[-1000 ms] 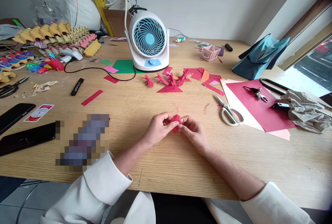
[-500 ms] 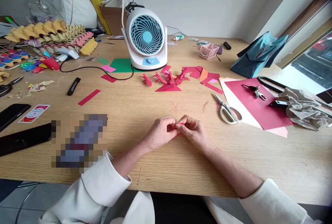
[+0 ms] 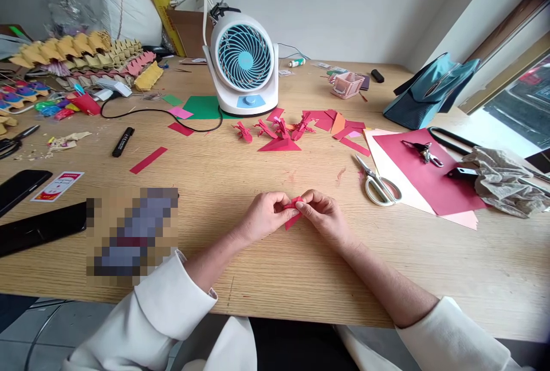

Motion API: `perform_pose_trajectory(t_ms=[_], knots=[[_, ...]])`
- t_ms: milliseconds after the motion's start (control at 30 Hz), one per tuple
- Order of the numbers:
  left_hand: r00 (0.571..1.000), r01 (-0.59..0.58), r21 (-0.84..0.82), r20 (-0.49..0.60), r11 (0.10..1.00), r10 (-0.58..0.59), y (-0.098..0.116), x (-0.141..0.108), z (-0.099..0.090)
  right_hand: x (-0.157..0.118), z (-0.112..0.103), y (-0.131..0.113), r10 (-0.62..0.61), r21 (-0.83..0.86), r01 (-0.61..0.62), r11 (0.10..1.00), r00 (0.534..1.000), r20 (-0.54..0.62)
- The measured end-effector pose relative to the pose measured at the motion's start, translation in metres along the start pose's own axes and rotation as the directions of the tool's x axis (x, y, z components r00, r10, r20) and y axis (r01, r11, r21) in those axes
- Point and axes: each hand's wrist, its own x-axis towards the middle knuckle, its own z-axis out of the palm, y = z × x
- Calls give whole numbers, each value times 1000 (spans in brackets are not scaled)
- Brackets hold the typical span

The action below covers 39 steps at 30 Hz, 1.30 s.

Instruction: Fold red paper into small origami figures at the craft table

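A small piece of folded red paper (image 3: 293,221) is pinched between both hands above the front middle of the table. My left hand (image 3: 267,216) grips it from the left, thumb against fingers. From the other side my right hand (image 3: 323,217) pinches it, the two thumbs almost meeting. Part of the paper hides behind the fingers, and a pointed flap hangs below them. Further back lie several folded red paper figures (image 3: 281,128) beside a flat red paper triangle (image 3: 280,145). To the right of my right hand rest white-handled scissors (image 3: 382,188).
A white fan (image 3: 247,67) stands at the back on the wooden table (image 3: 215,176). Dark red sheets (image 3: 429,170) lie at right, near a teal bag (image 3: 429,93). At left are a black marker (image 3: 123,142), a red strip (image 3: 148,160) and phones (image 3: 43,228).
The fingers have shifted slightly on the folded paper, so more of its red surface and a lower pointed flap now show. Both hands stay in nearly the same place.
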Motion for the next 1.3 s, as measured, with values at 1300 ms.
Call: perform_pose_trajectory(t_ms=[1300], knots=[[971,-219,-438,-7,872,241,-4,7,-13,-7,-2,-7,308,279,-414,866,883,354]])
